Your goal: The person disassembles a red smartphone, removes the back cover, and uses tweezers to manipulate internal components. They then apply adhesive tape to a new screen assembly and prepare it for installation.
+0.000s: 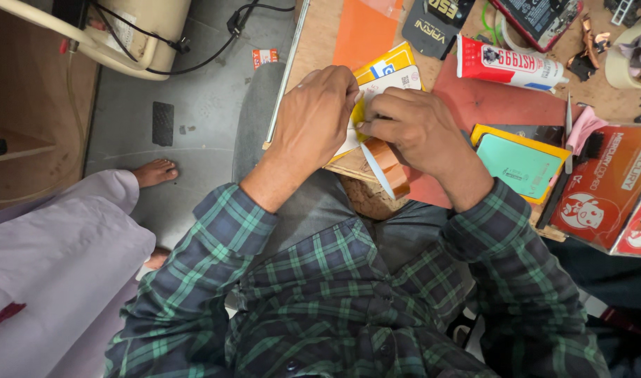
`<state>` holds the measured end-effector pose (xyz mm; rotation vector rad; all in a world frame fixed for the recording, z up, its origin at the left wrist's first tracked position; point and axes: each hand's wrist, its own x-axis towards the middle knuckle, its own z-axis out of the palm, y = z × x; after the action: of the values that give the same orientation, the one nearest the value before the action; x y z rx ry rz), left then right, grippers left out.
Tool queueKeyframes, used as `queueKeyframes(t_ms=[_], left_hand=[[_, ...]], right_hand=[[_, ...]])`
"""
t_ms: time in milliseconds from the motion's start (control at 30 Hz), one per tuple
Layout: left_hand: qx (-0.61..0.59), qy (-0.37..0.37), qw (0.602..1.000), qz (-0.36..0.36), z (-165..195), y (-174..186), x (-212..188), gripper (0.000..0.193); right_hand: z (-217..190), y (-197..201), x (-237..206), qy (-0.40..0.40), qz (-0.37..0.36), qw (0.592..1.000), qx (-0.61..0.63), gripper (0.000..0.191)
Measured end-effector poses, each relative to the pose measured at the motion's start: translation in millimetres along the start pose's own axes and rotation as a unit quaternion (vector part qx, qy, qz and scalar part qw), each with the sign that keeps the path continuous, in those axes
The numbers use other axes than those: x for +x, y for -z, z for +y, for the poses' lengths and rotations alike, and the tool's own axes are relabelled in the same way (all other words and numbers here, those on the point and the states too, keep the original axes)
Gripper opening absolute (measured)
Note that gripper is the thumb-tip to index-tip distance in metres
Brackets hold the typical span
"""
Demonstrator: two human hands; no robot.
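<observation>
Here the yellow strip of tape (360,112) sits pinched between both my hands, right at the near edge of the desk (320,42), over a white card-like packet (390,82). My left hand (317,119) has its grip closed on one end of the strip; my right hand (415,129) pinches the other end, and the amber tape roll (389,166) hangs just under that palm. To do this well, I judge I should keep the strip taut and level between the two pinches, fingertips off the sticky face, and lay it from one end across so it does not crease.

Under the packet lies a yellow box (385,61); beyond it an orange sheet (364,31). To the right are a red-and-white tube (511,64), a yellow-rimmed teal case (520,164) and a red carton (604,190), all near my right wrist, so my elbow has little room to swing. On the floor at my left stands another person's bare foot (155,171), well apart.
</observation>
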<state>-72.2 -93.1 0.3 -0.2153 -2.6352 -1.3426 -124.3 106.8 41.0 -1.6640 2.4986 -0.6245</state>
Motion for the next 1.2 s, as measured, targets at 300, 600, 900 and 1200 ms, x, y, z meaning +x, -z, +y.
queueKeyframes(t_ms=[300, 600, 900, 1200], left_hand=[[0.003, 0.008, 1.000, -0.002, 1, 1, -1, 0.011], [0.006, 0.001, 1.000, 0.001, 2, 0, -3, 0.012], [-0.003, 0.003, 1.000, 0.002, -1, -1, -2, 0.013], [-0.013, 0.012, 1.000, 0.002, -3, -1, -2, 0.014]], right_hand=[[1, 6, 0, -0.001, -0.043, 0.999, -0.017, 0.012], [1, 15, -6, -0.041, -0.023, 0.998, -0.050, 0.013], [6, 9, -13, -0.081, -0.002, 0.996, -0.035, 0.019], [8, 7, -15, -0.090, 0.006, 0.996, -0.010, 0.023]])
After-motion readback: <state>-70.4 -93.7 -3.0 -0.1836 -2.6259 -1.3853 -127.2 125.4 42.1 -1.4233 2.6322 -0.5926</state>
